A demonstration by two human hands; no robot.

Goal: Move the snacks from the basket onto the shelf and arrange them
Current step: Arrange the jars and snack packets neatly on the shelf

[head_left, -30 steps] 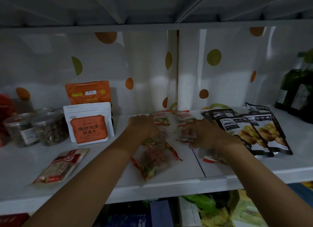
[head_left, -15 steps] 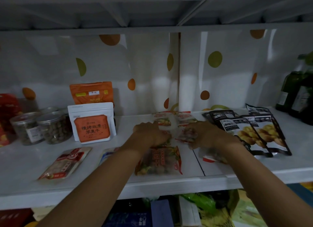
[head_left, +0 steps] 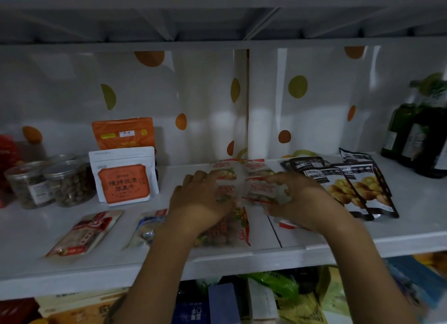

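Observation:
Several clear red-trimmed snack packets (head_left: pixel 242 173) lie in a cluster mid-shelf on the white shelf (head_left: pixel 242 258). My left hand (head_left: pixel 200 200) rests flat on the left packets, fingers spread. My right hand (head_left: pixel 300 200) pinches the edge of a clear red-trimmed packet (head_left: pixel 262 193) at the cluster's right side. A larger clear packet of red and green snacks (head_left: pixel 229 231) lies in front, partly under my left wrist. Another packet (head_left: pixel 286 224) peeks out from beneath my right hand.
Black chestnut pouches (head_left: pixel 350 185) lie right of my hands, dark bottles (head_left: pixel 416 140) beyond. To the left stand a white-orange pouch (head_left: pixel 123 176), an orange pouch (head_left: pixel 123 132) and nut jars (head_left: pixel 48 181). Two flat packets (head_left: pixel 84 234) (head_left: pixel 147 227) lie front left. Bags fill the space below (head_left: pixel 278 297).
The large packet in front has turned from a slant to lie square with the shelf edge. A blue-white packet has come into view at front left. Both hands stay on the cluster.

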